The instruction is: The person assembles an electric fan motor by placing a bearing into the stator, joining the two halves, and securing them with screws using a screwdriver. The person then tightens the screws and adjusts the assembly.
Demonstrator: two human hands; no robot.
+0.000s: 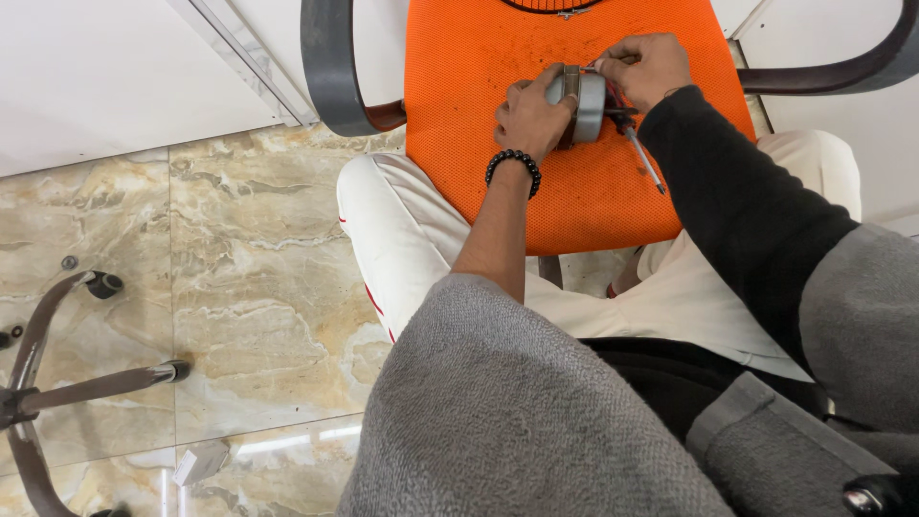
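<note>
A small round grey metal motor [586, 103] rests on the orange mesh seat [479, 86] of a chair in front of me. My left hand [529, 117], with a black bead bracelet at the wrist, grips the motor from the left. My right hand [644, 67] pinches the thin wires at the motor's top right edge. A screwdriver [639, 148] with a red and black handle and a grey shaft lies slanted on the seat, just under my right wrist.
The chair has dark curved armrests [325, 72] on both sides. My knees in white trousers [402, 230] flank the seat. Marble floor tiles spread to the left, with another chair's wheeled base [57, 383] at lower left. A white wall runs along the top.
</note>
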